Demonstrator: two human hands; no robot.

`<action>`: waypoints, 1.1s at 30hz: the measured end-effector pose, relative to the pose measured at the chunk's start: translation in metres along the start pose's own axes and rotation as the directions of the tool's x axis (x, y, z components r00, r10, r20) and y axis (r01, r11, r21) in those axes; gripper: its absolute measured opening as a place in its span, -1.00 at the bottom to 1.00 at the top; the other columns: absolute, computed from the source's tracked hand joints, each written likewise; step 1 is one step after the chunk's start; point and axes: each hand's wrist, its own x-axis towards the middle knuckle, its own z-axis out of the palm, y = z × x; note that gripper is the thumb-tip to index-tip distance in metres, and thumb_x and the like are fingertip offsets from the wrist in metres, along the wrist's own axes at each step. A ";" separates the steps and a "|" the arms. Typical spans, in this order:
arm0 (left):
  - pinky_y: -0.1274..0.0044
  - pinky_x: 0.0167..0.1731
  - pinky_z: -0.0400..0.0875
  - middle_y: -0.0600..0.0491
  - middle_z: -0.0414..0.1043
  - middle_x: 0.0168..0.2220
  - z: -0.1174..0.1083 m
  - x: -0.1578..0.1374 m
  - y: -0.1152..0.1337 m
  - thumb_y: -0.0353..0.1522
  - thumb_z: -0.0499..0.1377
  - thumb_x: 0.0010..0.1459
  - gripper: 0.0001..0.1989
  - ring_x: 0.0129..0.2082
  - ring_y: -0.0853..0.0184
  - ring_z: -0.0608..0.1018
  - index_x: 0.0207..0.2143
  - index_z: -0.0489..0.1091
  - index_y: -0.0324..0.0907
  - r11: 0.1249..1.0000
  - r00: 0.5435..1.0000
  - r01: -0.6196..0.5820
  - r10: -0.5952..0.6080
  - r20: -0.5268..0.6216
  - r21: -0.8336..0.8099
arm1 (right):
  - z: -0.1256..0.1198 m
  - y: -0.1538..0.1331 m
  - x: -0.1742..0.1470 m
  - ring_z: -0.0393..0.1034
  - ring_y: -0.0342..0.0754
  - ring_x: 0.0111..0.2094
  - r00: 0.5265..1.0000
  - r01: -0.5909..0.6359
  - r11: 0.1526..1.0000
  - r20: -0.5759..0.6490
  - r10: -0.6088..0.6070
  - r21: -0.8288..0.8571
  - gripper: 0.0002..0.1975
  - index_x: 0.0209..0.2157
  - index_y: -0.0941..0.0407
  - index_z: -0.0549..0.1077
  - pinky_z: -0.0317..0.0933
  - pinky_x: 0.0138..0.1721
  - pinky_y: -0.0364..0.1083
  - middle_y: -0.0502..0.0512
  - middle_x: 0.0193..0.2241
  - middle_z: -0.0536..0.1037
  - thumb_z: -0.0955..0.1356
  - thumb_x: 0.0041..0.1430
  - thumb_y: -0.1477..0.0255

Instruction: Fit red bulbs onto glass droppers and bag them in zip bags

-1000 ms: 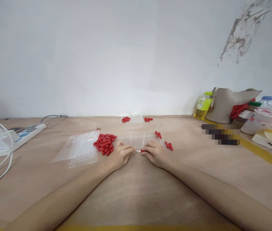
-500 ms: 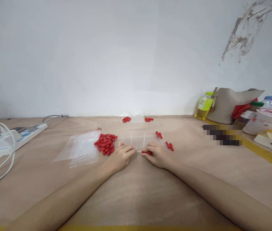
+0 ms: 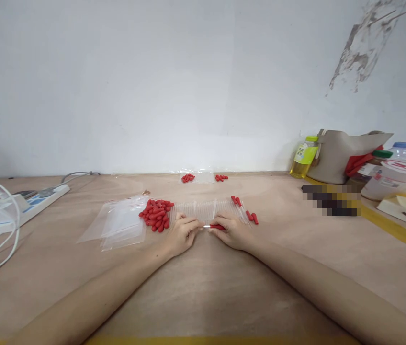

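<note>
My left hand (image 3: 185,234) pinches a clear dropper tube (image 3: 206,227), whose short visible end points right. In my right hand (image 3: 234,231), closed fingers grip a red rubber dropper bulb (image 3: 217,227), its mouth meeting the tube's end. How far the tube goes inside the bulb I cannot tell. Behind both hands lies a row of clear dropper tubes (image 3: 203,211), side by side. Left of this row is a heap of red rubber bulbs (image 3: 157,214). Several droppers with red bulbs (image 3: 238,201) lie just beyond my right hand.
Flat clear plastic bags (image 3: 122,225) lie left of the heap. Near the wall, another clear bag (image 3: 204,177) has red bulbs at both ends. A power strip (image 3: 45,203) with cables is far left. A yellow-green bottle (image 3: 304,158), a grey bag (image 3: 332,158) and a tub (image 3: 386,179) stand right.
Both hands have come slightly closer, and the red bulb now lines up with and meets the tube's end. The whole view has shifted a little.
</note>
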 end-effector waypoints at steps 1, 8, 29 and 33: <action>0.45 -0.25 0.12 0.09 0.45 -0.45 0.000 0.000 -0.001 -0.43 -0.01 0.18 -0.82 -0.45 0.39 0.43 -0.29 0.39 -0.17 1.000 1.000 -0.004 0.004 -0.001 0.007 | 0.000 0.001 0.000 0.27 -0.11 -0.40 1.000 0.011 1.000 0.003 -0.011 -0.009 -0.89 -0.41 0.13 0.40 0.18 -0.32 -0.11 0.06 -0.48 0.39 0.27 0.10 0.41; 0.40 -0.13 0.06 0.09 0.49 -0.38 -0.003 -0.003 -0.008 -0.31 0.03 0.19 -0.82 -0.40 0.40 0.47 -0.24 0.38 -0.15 0.998 0.999 0.010 -0.007 -0.047 0.068 | -0.005 0.006 -0.006 0.31 -0.13 -0.34 0.999 -0.051 0.995 -0.014 0.052 0.086 -0.87 -0.29 0.13 0.41 0.21 -0.31 -0.15 0.07 -0.39 0.44 0.28 0.10 0.43; 0.42 -0.21 0.11 0.11 0.43 -0.53 0.000 -0.004 -0.003 -0.36 -0.01 0.20 -0.79 -0.51 0.41 0.43 -0.36 0.42 -0.16 0.994 0.997 -0.058 0.062 -0.041 0.088 | 0.002 0.010 -0.003 0.31 -0.11 -0.41 0.995 0.098 0.993 -0.041 -0.096 0.065 -0.86 -0.37 0.14 0.42 0.19 -0.28 -0.08 0.07 -0.50 0.47 0.28 0.11 0.38; 0.39 -0.15 0.09 0.12 0.47 -0.50 0.000 -0.004 -0.008 -0.35 0.00 0.20 -0.80 -0.49 0.41 0.45 -0.33 0.41 -0.14 0.995 0.997 -0.057 0.060 -0.038 0.077 | -0.004 0.012 -0.003 0.33 -0.12 -0.39 0.999 0.030 0.989 -0.016 -0.028 0.145 -0.88 -0.37 0.11 0.45 0.19 -0.23 -0.07 0.03 -0.48 0.51 0.31 0.08 0.38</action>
